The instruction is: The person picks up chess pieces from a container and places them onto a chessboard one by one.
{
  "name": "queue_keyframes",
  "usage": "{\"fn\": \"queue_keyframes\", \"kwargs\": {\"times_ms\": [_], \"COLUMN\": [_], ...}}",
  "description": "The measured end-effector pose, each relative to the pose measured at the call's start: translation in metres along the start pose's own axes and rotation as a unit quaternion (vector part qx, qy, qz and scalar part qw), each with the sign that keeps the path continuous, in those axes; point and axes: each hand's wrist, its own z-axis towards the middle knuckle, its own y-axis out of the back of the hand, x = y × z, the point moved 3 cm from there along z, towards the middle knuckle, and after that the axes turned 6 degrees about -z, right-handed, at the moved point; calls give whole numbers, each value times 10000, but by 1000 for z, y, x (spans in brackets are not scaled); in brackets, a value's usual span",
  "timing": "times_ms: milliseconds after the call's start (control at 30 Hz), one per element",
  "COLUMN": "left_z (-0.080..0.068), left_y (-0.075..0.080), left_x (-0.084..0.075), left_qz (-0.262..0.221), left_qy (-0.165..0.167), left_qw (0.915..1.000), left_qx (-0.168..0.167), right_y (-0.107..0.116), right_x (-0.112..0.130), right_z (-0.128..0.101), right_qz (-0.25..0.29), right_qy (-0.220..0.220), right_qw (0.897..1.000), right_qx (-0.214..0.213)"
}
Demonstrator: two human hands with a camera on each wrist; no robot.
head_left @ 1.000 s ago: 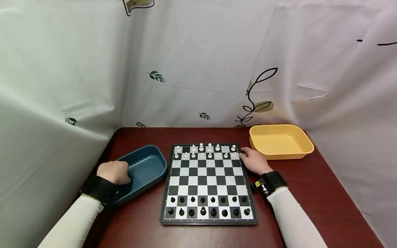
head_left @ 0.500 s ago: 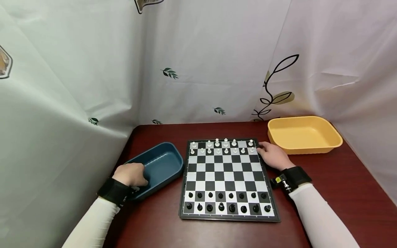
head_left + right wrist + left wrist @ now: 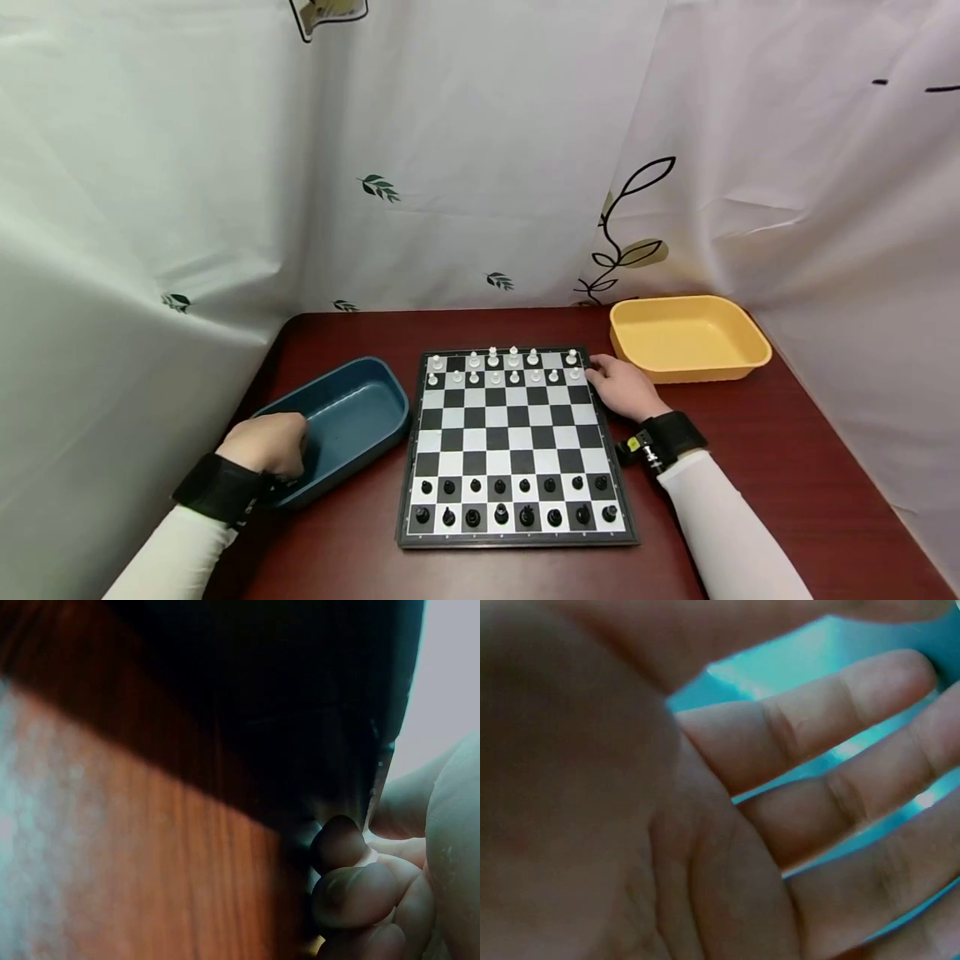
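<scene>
While your right hand rests curled against the chessboard edge at 2 o'clock, treat the board as stiff and light; grip its rim. Your left hand grips the blue tray.

A yellow tray sits at the far right corner of the dark red desk, well apart from its near edge. Behind the desk hangs a white curtain printed with small green leaves and a looping black vine.
</scene>
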Motion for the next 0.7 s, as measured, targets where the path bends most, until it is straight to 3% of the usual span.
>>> {"fn": "queue_keyframes", "kwargs": {"times_ms": [300,700], "left_z": [0,16], "left_y": [-1,2], "left_x": [3,2], "left_qz": [-75,-132], "left_qy": [-158,-490], "left_qw": [9998,9983], "left_qx": [-100,-289], "right_y": [-3,-1], "right_x": [4,2], "right_z": [-2,0], "right_qz": [99,58], "right_qy": [-6,-47], "right_qw": [9999,10000], "right_qx": [-54,-35]}}
